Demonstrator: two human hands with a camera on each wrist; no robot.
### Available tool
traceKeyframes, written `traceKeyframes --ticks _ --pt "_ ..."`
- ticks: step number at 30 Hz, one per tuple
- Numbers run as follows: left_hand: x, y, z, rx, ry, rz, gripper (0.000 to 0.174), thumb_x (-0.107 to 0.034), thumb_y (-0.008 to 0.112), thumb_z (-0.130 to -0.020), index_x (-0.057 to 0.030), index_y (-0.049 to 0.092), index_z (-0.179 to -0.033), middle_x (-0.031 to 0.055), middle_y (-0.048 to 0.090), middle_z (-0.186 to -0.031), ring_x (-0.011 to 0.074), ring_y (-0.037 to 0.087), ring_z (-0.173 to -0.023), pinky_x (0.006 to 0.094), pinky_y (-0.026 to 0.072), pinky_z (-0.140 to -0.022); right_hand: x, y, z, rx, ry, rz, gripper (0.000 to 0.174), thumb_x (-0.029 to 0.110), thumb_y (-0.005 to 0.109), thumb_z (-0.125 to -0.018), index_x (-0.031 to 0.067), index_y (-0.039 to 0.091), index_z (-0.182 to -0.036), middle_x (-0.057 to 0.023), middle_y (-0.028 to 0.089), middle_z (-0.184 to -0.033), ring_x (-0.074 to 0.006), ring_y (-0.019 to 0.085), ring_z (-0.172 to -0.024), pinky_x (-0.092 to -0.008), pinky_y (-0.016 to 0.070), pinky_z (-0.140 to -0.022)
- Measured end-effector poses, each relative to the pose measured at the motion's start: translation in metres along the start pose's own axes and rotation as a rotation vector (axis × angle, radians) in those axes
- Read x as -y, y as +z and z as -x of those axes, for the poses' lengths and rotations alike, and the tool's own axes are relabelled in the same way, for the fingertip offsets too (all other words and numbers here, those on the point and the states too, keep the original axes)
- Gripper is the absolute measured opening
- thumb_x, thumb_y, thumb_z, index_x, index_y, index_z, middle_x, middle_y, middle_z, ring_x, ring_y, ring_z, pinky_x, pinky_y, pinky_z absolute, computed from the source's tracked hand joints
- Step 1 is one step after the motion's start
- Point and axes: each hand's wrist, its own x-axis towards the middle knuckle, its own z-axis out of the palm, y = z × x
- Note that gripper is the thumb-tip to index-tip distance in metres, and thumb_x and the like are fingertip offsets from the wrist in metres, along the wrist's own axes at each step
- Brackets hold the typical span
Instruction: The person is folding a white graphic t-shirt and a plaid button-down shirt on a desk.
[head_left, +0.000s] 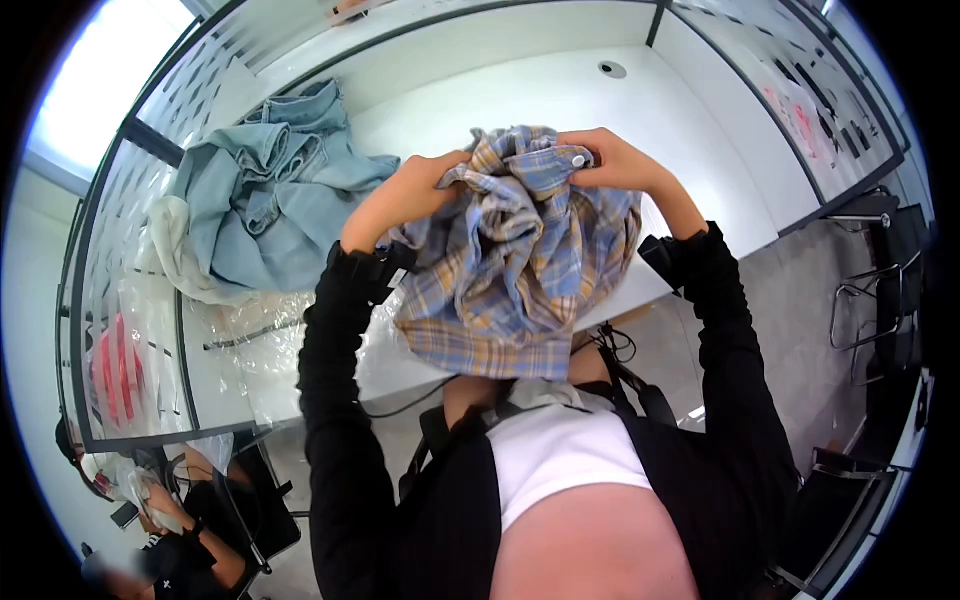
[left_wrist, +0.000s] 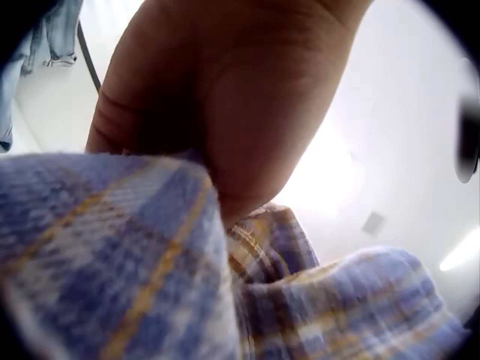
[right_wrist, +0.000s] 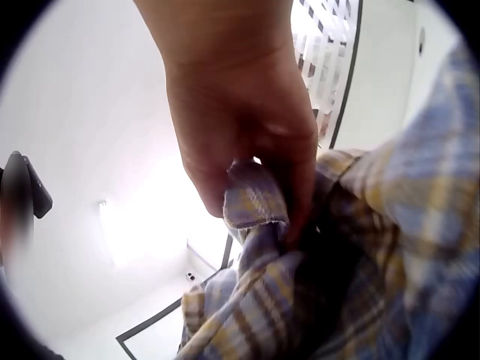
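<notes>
A blue, yellow and white plaid shirt (head_left: 520,240) is bunched up between both hands over the front part of the white desk, its lower edge hanging past the desk edge. The left hand (head_left: 425,185) grips the cloth at its upper left; in the left wrist view the fingers of that hand (left_wrist: 225,97) are mostly hidden behind plaid fabric (left_wrist: 112,255). At the upper right, the right hand (head_left: 620,165) pinches a part near a white button. The right wrist view shows the right hand (right_wrist: 244,120) with a folded strip of plaid cloth (right_wrist: 255,199) between thumb and fingers.
Light blue denim clothing (head_left: 270,190) lies heaped on the left of the desk (head_left: 700,150), with a cream cloth (head_left: 175,245) beside it. Clear plastic wrap (head_left: 265,345) lies in front of the heap. Low partitions surround the desk. Another person sits at the lower left.
</notes>
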Motion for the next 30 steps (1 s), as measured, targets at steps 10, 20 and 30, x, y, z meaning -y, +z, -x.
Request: traceKeyframes --ticks 10,20,30 --pt "0.09 0.019 -0.009 0.078 -0.152 1.042 0.032 -0.012 0.057 -0.081 -0.0001 0.055 -0.111 0.0041 0.06 -0.104 0.0116 0.054 -0.094 0.0244 0.0424 -0.085 -0.083 -0.026 -0.091 -0.157 0.163 -0.356 0.024 0.006 0.061 -0.075 0.0059 0.057 -0.099 0.0009 0.057 -0.084 -0.0057 0.05 -0.078 -0.0201 0.04 -0.069" --pt "0.11 0.033 -0.011 0.076 -0.187 0.901 0.033 -0.013 0.056 -0.085 -0.0006 0.052 -0.116 0.0059 0.059 -0.106 0.0135 0.054 -0.097 0.0267 0.0436 -0.086 -0.116 -0.01 -0.089 -0.074 0.185 -0.374 0.018 0.005 0.053 -0.084 0.0009 0.056 -0.101 0.0006 0.057 -0.091 -0.0055 0.05 -0.087 -0.0202 0.0388 -0.079" --pt "0.121 0.037 -0.014 0.089 -0.133 0.923 0.035 -0.018 0.058 -0.084 -0.0017 0.052 -0.115 0.0045 0.059 -0.105 0.0118 0.054 -0.095 0.0254 0.0437 -0.085 -0.118 -0.01 -0.092 -0.095 0.194 -0.337 0.021 0.008 0.055 -0.084 0.0009 0.056 -0.104 -0.0002 0.057 -0.092 -0.008 0.053 -0.089 -0.022 0.0401 -0.082"
